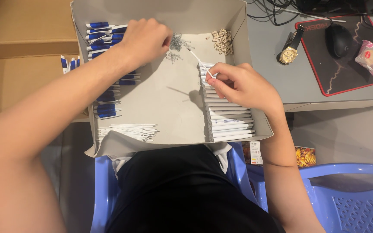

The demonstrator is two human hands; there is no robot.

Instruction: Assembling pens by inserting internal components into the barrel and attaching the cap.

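Observation:
A shallow cardboard box (169, 97) lies across my lap. My left hand (145, 39) reaches to its far side with the fingertips on a pile of small metal springs (176, 42). My right hand (238, 84) pinches a thin white refill tube (199, 59), which points up and left toward the springs. Under that hand a row of white pen barrels (229, 121) lines the box's right side. Blue-and-white pen parts (106, 92) fill the left side. A bundle of white refills (128, 130) lies at the near left. Small beige parts (222, 41) sit in the far right corner.
A grey desk (281, 82) to the right carries a gold wristwatch (289, 52), a black mouse (338, 39) on a red-edged mouse pad (355, 73), and a pink wrapped snack (370, 58). Blue plastic chairs (333, 194) stand below. Brown cardboard (18, 43) lies left.

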